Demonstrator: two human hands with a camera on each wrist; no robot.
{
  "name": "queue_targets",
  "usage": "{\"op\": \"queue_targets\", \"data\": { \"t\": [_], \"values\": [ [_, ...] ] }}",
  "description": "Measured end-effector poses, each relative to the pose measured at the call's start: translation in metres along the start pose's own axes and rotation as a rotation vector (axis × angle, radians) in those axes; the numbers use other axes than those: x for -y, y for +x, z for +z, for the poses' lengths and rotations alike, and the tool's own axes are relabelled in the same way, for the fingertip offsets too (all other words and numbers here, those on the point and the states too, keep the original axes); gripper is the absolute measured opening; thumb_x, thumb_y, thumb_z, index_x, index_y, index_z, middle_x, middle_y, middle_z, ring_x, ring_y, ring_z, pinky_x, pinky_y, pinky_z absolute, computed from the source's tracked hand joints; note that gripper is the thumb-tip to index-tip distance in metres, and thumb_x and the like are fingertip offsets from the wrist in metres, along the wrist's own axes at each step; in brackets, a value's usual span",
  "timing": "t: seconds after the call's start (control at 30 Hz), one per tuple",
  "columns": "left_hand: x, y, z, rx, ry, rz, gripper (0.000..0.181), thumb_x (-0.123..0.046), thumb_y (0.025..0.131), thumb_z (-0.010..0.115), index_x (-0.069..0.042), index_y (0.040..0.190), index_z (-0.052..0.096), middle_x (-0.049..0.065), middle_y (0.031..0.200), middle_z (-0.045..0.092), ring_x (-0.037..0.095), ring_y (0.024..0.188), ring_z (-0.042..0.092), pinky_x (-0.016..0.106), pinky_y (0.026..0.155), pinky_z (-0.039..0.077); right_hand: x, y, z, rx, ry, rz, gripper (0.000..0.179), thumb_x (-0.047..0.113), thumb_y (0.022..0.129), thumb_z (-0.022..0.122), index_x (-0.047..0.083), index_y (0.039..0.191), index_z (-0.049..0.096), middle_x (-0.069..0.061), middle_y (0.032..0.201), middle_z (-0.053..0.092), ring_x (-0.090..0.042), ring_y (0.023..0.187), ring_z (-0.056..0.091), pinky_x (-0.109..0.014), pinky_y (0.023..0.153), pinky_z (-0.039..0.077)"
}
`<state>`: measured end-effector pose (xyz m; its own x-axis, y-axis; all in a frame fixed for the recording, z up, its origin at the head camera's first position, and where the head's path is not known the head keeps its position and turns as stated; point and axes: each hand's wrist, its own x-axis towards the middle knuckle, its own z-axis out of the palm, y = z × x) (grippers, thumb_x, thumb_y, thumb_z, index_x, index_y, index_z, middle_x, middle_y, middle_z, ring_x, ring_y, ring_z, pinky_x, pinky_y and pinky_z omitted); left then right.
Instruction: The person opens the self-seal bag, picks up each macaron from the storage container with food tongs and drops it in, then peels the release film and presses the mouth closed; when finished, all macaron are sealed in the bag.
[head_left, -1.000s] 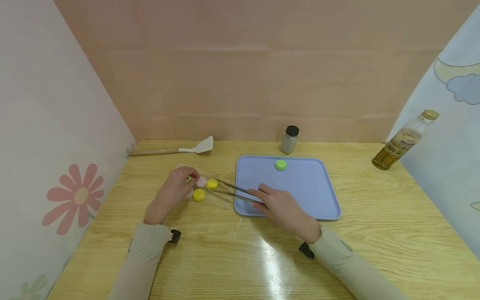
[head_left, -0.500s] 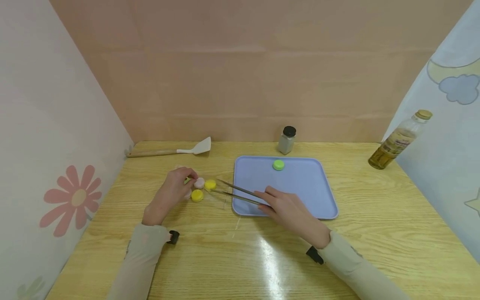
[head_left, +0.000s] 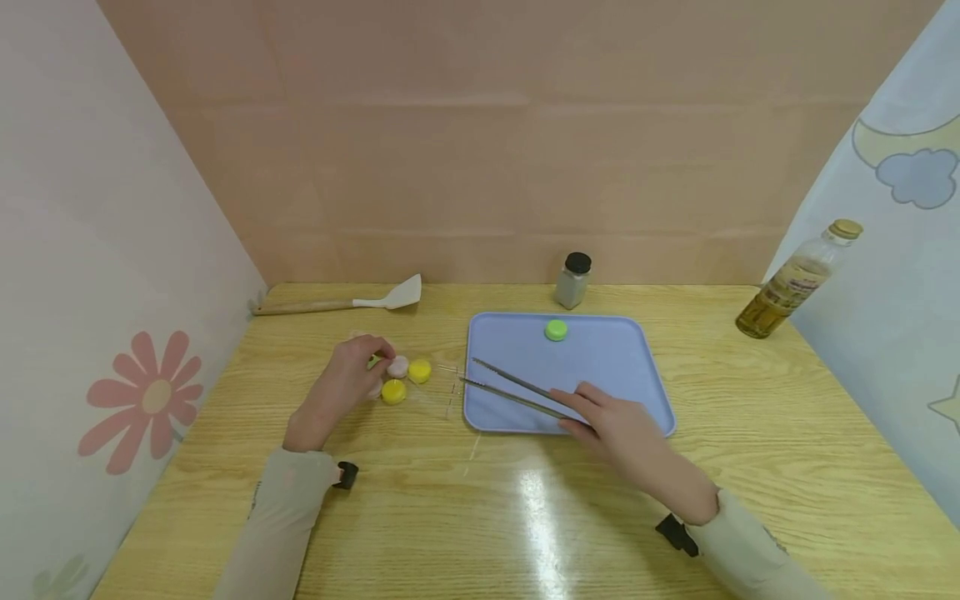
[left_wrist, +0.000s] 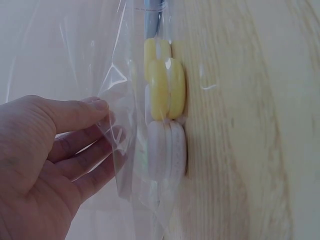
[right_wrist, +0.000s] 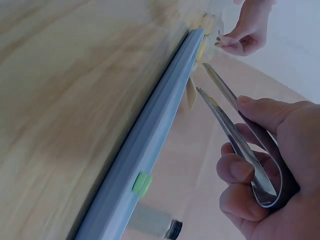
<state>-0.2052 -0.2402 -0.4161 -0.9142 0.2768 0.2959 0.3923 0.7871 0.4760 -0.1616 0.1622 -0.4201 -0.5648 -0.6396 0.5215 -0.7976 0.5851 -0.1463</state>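
Holding on the right: our right hand (head_left: 622, 429) grips long silver metal tongs (head_left: 517, 400), their tips parted with nothing between.
Tips and axis: the tongs slant leftward and away from us; their tips hang at the left edge of a flat blue rectangular tray (head_left: 615, 358).
Leftward line: beyond the tips, well apart, lie a round yellow macaron (head_left: 419, 371), another yellow macaron (head_left: 393, 392) and a round pale pink macaron (head_left: 397, 367).
Nearer hand: our left hand (head_left: 348, 371), beside them, pinches a loose clear plastic bag (left_wrist: 122, 90), through which we see them.
Strip between: pale wooden table (head_left: 420, 500) parts macarons from tray.
Room: we have space across the tray's middle; a bright green round macaron (head_left: 556, 331) sits near its far rim.
Back: a black-lidded glass jar (head_left: 572, 285) stands behind.
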Motion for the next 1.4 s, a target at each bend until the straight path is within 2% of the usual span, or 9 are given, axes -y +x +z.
{"op": "queue_targets", "data": {
  "t": [0.2, 0.4, 0.47, 0.57, 0.7, 0.87, 1.07, 1.4],
  "values": [
    [0.0, 0.001, 0.0, 0.001, 0.003, -0.004, 0.005, 0.002, 0.092, 0.072, 0.002, 0.097, 0.072, 0.013, 0.097, 0.07, 0.027, 0.087, 0.065, 0.041, 0.074, 0.054, -0.009, -0.02, -0.016, -0.008, -0.004, 0.062, 0.029, 0.021, 0.096, 0.071, 0.008, 0.122, 0.07, 0.004, 0.093, 0.056, 0.003, 0.059, 0.034, -0.016, 0.048, 0.035],
    [0.0, 0.001, 0.0, 0.017, 0.001, -0.027, 0.005, 0.001, 0.093, 0.071, 0.002, 0.098, 0.072, 0.012, 0.097, 0.07, 0.027, 0.088, 0.065, 0.041, 0.075, 0.054, -0.019, -0.039, -0.025, -0.028, -0.053, 0.093, 0.033, 0.034, 0.101, 0.063, 0.009, 0.122, 0.071, 0.004, 0.091, 0.056, 0.004, 0.058, 0.029, -0.016, 0.043, 0.027],
    [0.0, 0.0, 0.0, 0.021, -0.001, -0.034, 0.006, 0.001, 0.094, 0.071, 0.002, 0.099, 0.072, 0.012, 0.098, 0.069, 0.027, 0.088, 0.065, 0.042, 0.076, 0.054, -0.021, -0.044, -0.029, -0.027, -0.063, 0.114, 0.031, 0.029, 0.098, 0.068, 0.009, 0.122, 0.071, 0.005, 0.089, 0.055, 0.003, 0.058, 0.029, -0.017, 0.043, 0.027],
    [0.0, 0.0, 0.0, 0.023, -0.003, -0.038, 0.006, 0.001, 0.094, 0.071, 0.002, 0.099, 0.072, 0.012, 0.098, 0.07, 0.027, 0.089, 0.065, 0.043, 0.077, 0.054, -0.023, -0.051, -0.035, -0.016, -0.08, 0.171, 0.037, 0.016, 0.088, 0.079, 0.009, 0.123, 0.071, 0.006, 0.086, 0.052, 0.001, 0.058, 0.031, -0.018, 0.045, 0.03],
    [0.0, 0.0, 0.0, 0.024, 0.0, -0.037, 0.006, 0.001, 0.093, 0.071, 0.002, 0.099, 0.072, 0.013, 0.098, 0.07, 0.027, 0.089, 0.065, 0.043, 0.077, 0.055, -0.026, -0.058, -0.043, -0.001, -0.104, 0.254, 0.045, 0.008, 0.08, 0.083, 0.008, 0.123, 0.071, 0.007, 0.085, 0.051, 0.001, 0.058, 0.031, -0.02, 0.045, 0.03],
    [-0.001, 0.0, -0.001, 0.029, 0.005, -0.038, 0.006, 0.001, 0.093, 0.071, 0.002, 0.099, 0.072, 0.013, 0.099, 0.07, 0.027, 0.088, 0.065, 0.042, 0.076, 0.055, -0.031, -0.065, -0.048, 0.02, -0.12, 0.328, 0.042, 0.01, 0.084, 0.082, 0.006, 0.124, 0.071, 0.006, 0.085, 0.05, 0.001, 0.056, 0.031, -0.021, 0.043, 0.029],
    [-0.002, 0.0, -0.001, 0.032, 0.016, -0.035, 0.006, 0.001, 0.093, 0.071, 0.002, 0.1, 0.072, 0.012, 0.098, 0.069, 0.026, 0.088, 0.065, 0.042, 0.076, 0.055, -0.039, -0.07, -0.049, 0.037, -0.153, 0.368, 0.04, 0.014, 0.086, 0.081, 0.006, 0.124, 0.07, 0.003, 0.083, 0.049, -0.001, 0.055, 0.03, -0.022, 0.042, 0.028],
    [-0.001, 0.0, 0.0, 0.022, 0.017, -0.03, 0.006, 0.003, 0.093, 0.071, 0.002, 0.098, 0.072, 0.012, 0.096, 0.069, 0.026, 0.085, 0.064, 0.041, 0.074, 0.054, -0.043, -0.065, -0.046, 0.077, -0.125, 0.441, 0.039, 0.016, 0.091, 0.077, 0.005, 0.127, 0.068, 0.002, 0.082, 0.049, -0.005, 0.056, 0.034, -0.024, 0.044, 0.031]
  ]
}}
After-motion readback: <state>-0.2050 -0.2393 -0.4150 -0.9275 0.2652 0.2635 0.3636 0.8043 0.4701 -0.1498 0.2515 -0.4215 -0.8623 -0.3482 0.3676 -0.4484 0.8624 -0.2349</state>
